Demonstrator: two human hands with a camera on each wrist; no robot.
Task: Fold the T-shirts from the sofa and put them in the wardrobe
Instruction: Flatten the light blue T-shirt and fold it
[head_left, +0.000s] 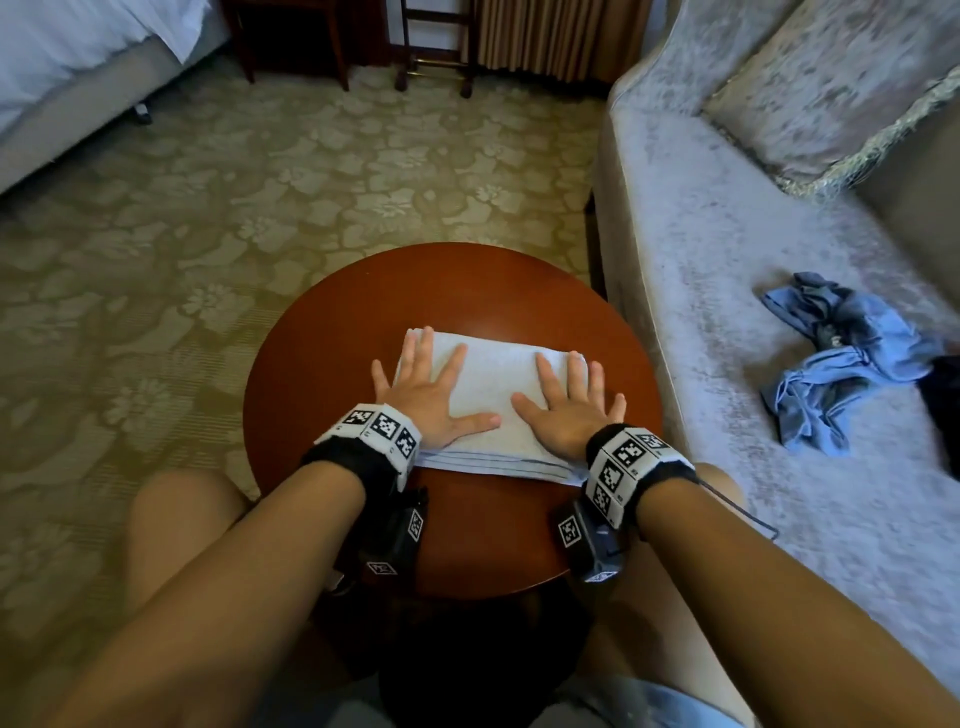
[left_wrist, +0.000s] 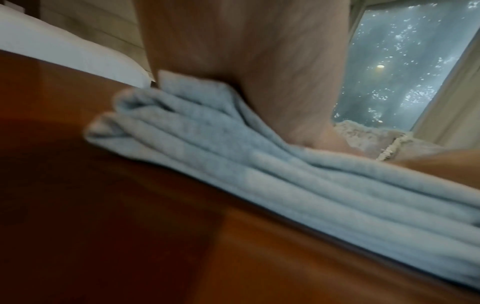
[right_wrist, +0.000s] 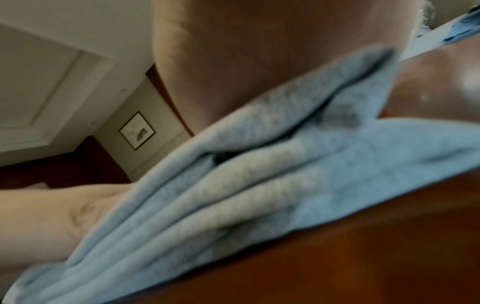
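Pale-blue folded T-shirt (head_left: 491, 395) is sitting on the round table (head_left: 337, 364), we're pressing left hand (head_left: 427, 389) and right hand (head_left: 569, 402) flat, fingers spread; lifting carelessly risks layers slipping apart, crumpled blue shirt (head_left: 841, 364) waiting on sofa (head_left: 701, 249) beyond.

Hotel-type room, pretty dim and warm

Floor is olive-green carpet (head_left: 260, 182) with a pale floral pattern. A bed (head_left: 67, 57) with white linen sits far left, dark wooden furniture legs (head_left: 436, 47) along the back. A round reddish wood bench (head_left: 467, 291) stands mid-room, and a window (left_wrist: 405, 67) shows in the left wrist view.
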